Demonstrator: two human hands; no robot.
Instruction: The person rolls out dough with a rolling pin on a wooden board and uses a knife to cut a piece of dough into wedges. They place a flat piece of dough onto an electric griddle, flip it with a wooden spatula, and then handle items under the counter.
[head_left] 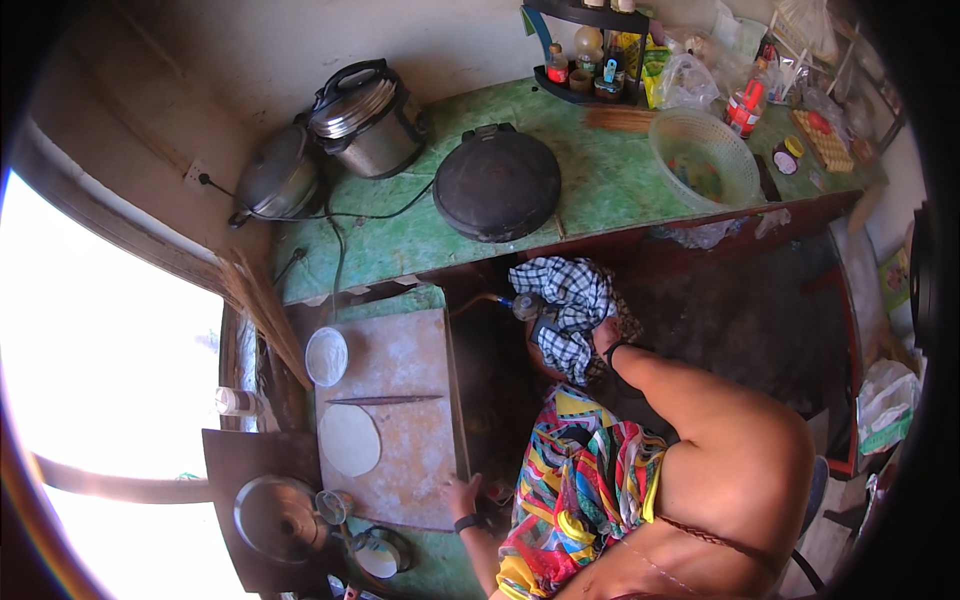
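My left hand point(463, 496), with a dark band at the wrist, rests on the near right corner of a flour-dusted board point(410, 450); its fingers are apart and hold nothing. On that board lie a flat round of dough point(350, 441) and a thin rolling pin point(385, 400). A white bowl point(327, 357) of what looks like flour stands at the board's far left corner. Reaching forward, my right hand point(605, 336) grips a black-and-white checked cloth point(568, 290) below the counter's front edge. Its fingertips are partly hidden in the folds.
On the green counter point(600, 190) stand a round black electric griddle point(497, 183), a pressure cooker point(367, 120), a lidded pan point(278, 175) and a plastic basket point(705, 160). A cord crosses behind the board. A metal lid point(280, 518) and a glass jar point(378, 553) sit at the near left.
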